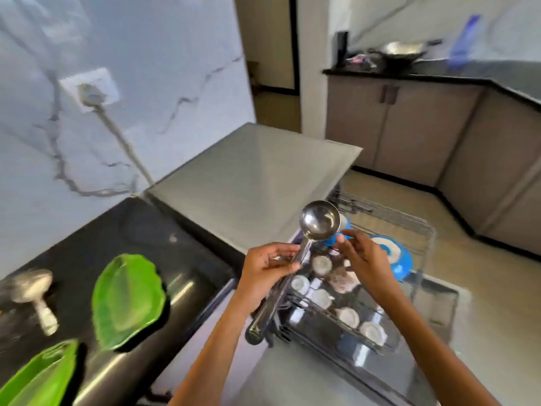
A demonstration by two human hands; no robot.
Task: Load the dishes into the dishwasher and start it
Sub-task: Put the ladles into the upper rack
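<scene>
Kitchen w/ marble-look wall, black table [140,230] on the left, dishwasher [254,183] open beside it w/ rack [389,221] pulled out. Steel ladle [317,221] is held over the rack, bowl up and facing the camera, long handle running down-left toward the person. Left hand [268,272] has its fingers [281,251] closed round the upper handle just below the bowl; right hand [361,256] is just beside the bowl's lower edge, fingers only loosely curled; can't tell if they touch it. Ladle looks stiff, smooth, prob. a bit slippery if wet, and top-heavy at the bowl, so a grip high on the handle near the bowl seems the sensible hold; not fragile, but it could clank on crockery below. Under it in the rack: small white cups [322,263] upside down in rows, plus a blue-and-white bowl [395,256] to the right. Further out on the table: two green leaf-shaped plates [128,300], one [44,373] nearer the bottom edge, and another steel ladle [32,288], not yet loaded.
</scene>
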